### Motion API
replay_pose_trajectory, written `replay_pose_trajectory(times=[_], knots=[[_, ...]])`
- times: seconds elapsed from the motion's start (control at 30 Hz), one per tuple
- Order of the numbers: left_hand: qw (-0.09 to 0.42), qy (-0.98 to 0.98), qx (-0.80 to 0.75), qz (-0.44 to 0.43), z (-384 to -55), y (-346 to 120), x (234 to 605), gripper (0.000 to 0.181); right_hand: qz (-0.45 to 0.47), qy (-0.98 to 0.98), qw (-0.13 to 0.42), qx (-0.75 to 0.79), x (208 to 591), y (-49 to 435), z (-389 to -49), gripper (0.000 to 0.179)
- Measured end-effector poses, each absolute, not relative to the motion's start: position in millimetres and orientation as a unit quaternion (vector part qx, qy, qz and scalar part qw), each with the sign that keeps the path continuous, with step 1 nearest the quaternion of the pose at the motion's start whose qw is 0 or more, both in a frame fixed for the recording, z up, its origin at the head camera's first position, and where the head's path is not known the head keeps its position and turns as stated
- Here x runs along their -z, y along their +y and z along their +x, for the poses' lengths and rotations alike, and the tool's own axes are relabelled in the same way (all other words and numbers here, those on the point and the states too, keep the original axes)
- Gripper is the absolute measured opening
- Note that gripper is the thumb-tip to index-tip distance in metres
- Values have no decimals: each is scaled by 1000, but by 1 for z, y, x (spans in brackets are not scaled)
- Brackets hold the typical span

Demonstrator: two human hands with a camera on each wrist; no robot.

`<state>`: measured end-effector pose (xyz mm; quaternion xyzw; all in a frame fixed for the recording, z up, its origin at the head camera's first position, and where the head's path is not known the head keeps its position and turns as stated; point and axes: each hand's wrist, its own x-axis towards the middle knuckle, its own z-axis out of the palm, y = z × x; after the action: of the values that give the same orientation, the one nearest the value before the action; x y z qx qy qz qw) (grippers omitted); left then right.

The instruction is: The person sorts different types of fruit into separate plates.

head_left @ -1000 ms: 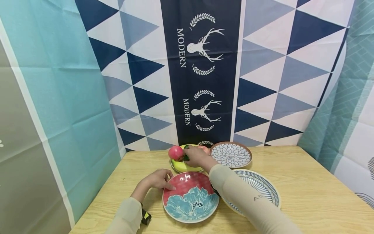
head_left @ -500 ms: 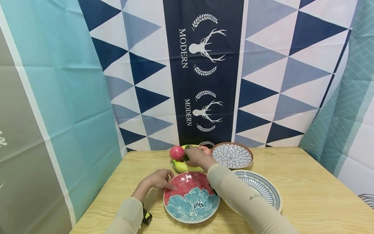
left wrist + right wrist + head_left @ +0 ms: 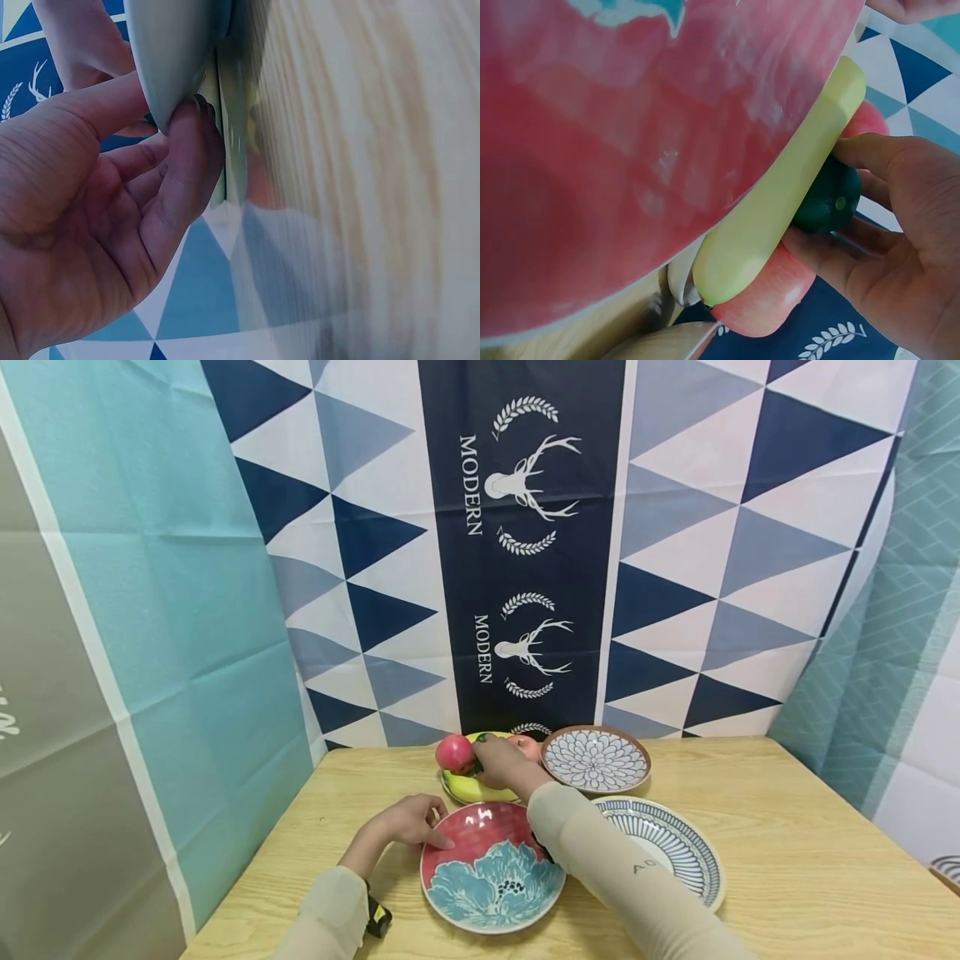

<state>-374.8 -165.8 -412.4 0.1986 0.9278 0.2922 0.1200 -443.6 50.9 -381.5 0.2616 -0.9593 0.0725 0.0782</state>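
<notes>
My left hand [image 3: 408,820] pinches the left rim of a red plate with a blue flower [image 3: 498,889], thumb on top and fingers underneath in the left wrist view. Beyond it, several fruits lie on a smaller plate. My right hand [image 3: 504,760] reaches across to them and grips a dark green round fruit [image 3: 829,195] between thumb and fingers. Along the near side of that plate lies a yellow banana [image 3: 468,787]. A round pink-red fruit [image 3: 453,752] is left of the right hand, and a paler pink one [image 3: 527,746] to its right.
A brown-rimmed plate with a petal pattern [image 3: 595,760] stands at the back right. In front of it a larger blue-and-white plate [image 3: 693,860] is partly covered by my right sleeve. Patterned cloth [image 3: 675,568] hangs right behind the wooden table [image 3: 787,843].
The head view has shifted slightly and my right forearm has edged left. Both hands keep their holds, and the plates and fruits stay where they were.
</notes>
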Motion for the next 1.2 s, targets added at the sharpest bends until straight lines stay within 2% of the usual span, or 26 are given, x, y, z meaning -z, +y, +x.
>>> replay_pose_trajectory(times=[0.27, 0.83, 1.2], knots=[[123, 927, -292, 200, -374, -165, 414, 28, 258, -959, 78, -84, 385, 51, -444, 30], [122, 928, -290, 201, -375, -166, 416, 28, 266, -957, 79, -83, 375, 52, -434, 34], [126, 925, -301, 193, -377, -168, 415, 28, 293, -947, 100, -88, 364, 56, -422, 31]])
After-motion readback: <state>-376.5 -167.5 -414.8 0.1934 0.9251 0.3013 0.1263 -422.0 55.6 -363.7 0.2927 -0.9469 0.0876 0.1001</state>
